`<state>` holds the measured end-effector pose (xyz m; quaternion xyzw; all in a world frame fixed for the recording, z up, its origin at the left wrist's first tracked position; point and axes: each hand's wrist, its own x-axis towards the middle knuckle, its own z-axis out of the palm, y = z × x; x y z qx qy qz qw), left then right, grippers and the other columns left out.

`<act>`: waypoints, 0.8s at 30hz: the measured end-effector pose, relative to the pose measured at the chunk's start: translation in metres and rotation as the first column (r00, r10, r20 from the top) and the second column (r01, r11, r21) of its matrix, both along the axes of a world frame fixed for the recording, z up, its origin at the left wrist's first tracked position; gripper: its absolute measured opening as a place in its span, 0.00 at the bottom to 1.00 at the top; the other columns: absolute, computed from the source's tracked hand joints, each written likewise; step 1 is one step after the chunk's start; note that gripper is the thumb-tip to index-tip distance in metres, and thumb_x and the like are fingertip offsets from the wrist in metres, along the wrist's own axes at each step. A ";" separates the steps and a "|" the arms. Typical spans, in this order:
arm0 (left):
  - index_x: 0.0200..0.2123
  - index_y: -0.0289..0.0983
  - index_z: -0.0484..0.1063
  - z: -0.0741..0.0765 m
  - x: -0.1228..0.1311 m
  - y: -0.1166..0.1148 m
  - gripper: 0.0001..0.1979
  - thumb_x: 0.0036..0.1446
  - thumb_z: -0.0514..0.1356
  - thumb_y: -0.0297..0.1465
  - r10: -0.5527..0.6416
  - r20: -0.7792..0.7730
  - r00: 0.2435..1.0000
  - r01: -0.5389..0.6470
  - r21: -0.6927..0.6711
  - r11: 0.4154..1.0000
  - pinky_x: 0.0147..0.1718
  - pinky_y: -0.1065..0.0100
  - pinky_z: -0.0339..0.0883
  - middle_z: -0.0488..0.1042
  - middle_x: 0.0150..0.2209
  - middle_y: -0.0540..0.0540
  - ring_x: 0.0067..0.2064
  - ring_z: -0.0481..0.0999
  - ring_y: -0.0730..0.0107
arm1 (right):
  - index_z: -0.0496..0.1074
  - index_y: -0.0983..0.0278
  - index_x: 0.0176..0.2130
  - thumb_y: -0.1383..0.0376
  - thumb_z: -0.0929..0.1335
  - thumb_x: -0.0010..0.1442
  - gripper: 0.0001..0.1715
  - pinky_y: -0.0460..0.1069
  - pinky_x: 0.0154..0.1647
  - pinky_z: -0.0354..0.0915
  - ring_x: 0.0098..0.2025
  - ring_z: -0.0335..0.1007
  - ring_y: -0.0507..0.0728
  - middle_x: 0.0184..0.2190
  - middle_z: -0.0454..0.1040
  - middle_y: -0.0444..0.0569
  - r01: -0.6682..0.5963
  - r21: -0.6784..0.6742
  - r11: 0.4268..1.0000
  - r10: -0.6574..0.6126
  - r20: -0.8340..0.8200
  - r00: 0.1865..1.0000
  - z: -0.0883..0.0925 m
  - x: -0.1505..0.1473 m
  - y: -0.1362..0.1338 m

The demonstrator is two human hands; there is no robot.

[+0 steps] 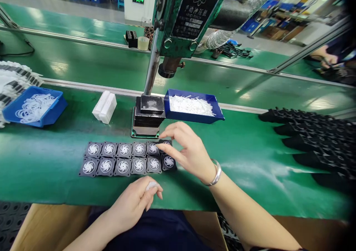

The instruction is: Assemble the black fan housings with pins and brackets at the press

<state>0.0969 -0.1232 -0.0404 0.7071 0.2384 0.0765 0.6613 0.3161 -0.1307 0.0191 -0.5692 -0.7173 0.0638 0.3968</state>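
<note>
Two rows of square black fan frames (122, 166) with white swirl-shaped centres lie side by side on the green bench. My right hand (186, 147) hovers over the right end of the far row, partly covering the last frames. Its thumb and index finger are apart, and nothing shows between them. Closer to the bench's front edge, my left hand (139, 197) is curled around a small white piece (151, 185), mostly hidden by the fingers. A green hand press (178, 24) stands behind the frames, its ram raised above a black block (151, 105).
A dark blue bin (194, 118) of thin white strips sits right of the press base. At left are a blue bin (48, 120) of white rings and white blocks (104, 107). Stacked black parts (314, 143) line the right side. A person's hand (324, 56) shows beyond.
</note>
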 end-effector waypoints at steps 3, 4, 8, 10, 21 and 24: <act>0.40 0.37 0.70 -0.001 0.000 -0.002 0.20 0.71 0.44 0.41 0.012 0.039 0.999 -0.010 -0.035 0.999 0.35 0.69 0.63 0.68 0.27 0.51 0.26 0.64 0.74 | 0.72 0.63 0.47 0.61 0.69 0.65 0.12 0.53 0.44 0.67 0.42 0.67 0.56 0.38 0.73 0.50 -0.055 -0.061 0.997 0.055 0.006 0.998 -0.004 -0.006 -0.007; 0.40 0.37 0.70 -0.001 0.000 -0.002 0.20 0.71 0.44 0.41 0.014 0.049 0.999 -0.012 -0.041 0.999 0.35 0.69 0.63 0.70 0.29 0.50 0.26 0.64 0.74 | 0.72 0.64 0.48 0.62 0.69 0.65 0.12 0.53 0.44 0.67 0.42 0.67 0.56 0.38 0.73 0.50 -0.053 -0.061 0.997 0.055 0.020 0.998 -0.006 -0.008 -0.008; 0.41 0.36 0.70 -0.001 0.001 -0.006 0.19 0.71 0.45 0.41 0.018 0.067 0.998 -0.014 -0.050 0.999 0.35 0.69 0.64 0.72 0.31 0.49 0.25 0.64 0.75 | 0.74 0.63 0.41 0.68 0.66 0.67 0.06 0.52 0.42 0.65 0.39 0.67 0.55 0.35 0.73 0.48 -0.040 -0.039 0.998 0.041 0.036 0.999 -0.013 -0.008 -0.004; 0.41 0.36 0.70 -0.002 0.002 -0.007 0.19 0.71 0.45 0.41 0.020 0.068 0.997 -0.016 -0.056 0.998 0.34 0.69 0.64 0.73 0.31 0.49 0.25 0.64 0.76 | 0.73 0.63 0.37 0.68 0.65 0.67 0.07 0.52 0.41 0.65 0.37 0.67 0.54 0.32 0.73 0.47 -0.028 -0.035 0.999 0.029 0.023 0.999 -0.016 -0.006 0.000; 0.43 0.36 0.69 0.001 0.000 -0.014 0.17 0.71 0.45 0.40 0.042 0.103 0.994 -0.033 -0.089 0.995 0.33 0.71 0.63 0.74 0.34 0.49 0.24 0.63 0.78 | 0.70 0.64 0.48 0.58 0.71 0.62 0.17 0.56 0.47 0.68 0.46 0.69 0.60 0.41 0.72 0.54 0.100 0.082 0.992 -0.107 0.078 0.991 0.016 -0.002 -0.011; 0.39 0.36 0.69 0.002 0.000 -0.013 0.18 0.71 0.45 0.40 0.058 0.117 0.991 -0.053 -0.044 0.998 0.32 0.71 0.61 0.70 0.28 0.51 0.25 0.63 0.76 | 0.71 0.63 0.47 0.54 0.70 0.62 0.18 0.53 0.41 0.69 0.41 0.69 0.57 0.38 0.72 0.51 -0.093 -0.104 0.990 0.099 0.059 0.993 0.024 -0.010 -0.034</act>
